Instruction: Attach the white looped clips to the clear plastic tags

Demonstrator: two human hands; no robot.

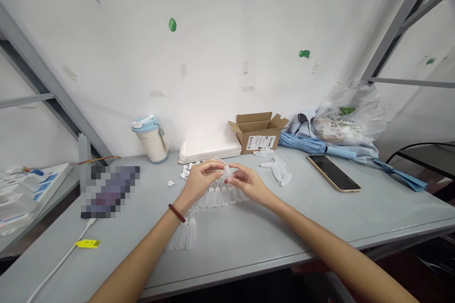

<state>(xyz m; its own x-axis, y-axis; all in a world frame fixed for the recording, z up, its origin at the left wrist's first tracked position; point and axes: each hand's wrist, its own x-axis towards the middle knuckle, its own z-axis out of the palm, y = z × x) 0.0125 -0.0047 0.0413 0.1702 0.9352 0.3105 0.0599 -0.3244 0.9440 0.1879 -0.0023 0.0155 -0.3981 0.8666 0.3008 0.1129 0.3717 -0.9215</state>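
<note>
Above the middle of the grey table, my left hand (202, 180) and my right hand (251, 183) meet at the fingertips around a small translucent white tube (227, 173). Both hands pinch it, and their fingers partly cover it. Below them lies a row of similar tubes (217, 197) with thin white cords, partly hidden by the hands. Several more corded tubes (191, 235) lie nearer me, beside my left forearm. Small white stopper-like pieces (186, 170) are heaped behind my left hand, with a single piece (171, 183) apart to the left. Loose tubes (277, 168) lie to the right.
At the back stand a cup (152, 142), a stack of white trays or envelopes (210, 148) and an opened cardboard box (261, 139). A phone (333, 173), a folded blue umbrella (302, 142) and a plastic bag (346, 118) lie right. A cable (59, 266) runs along the left.
</note>
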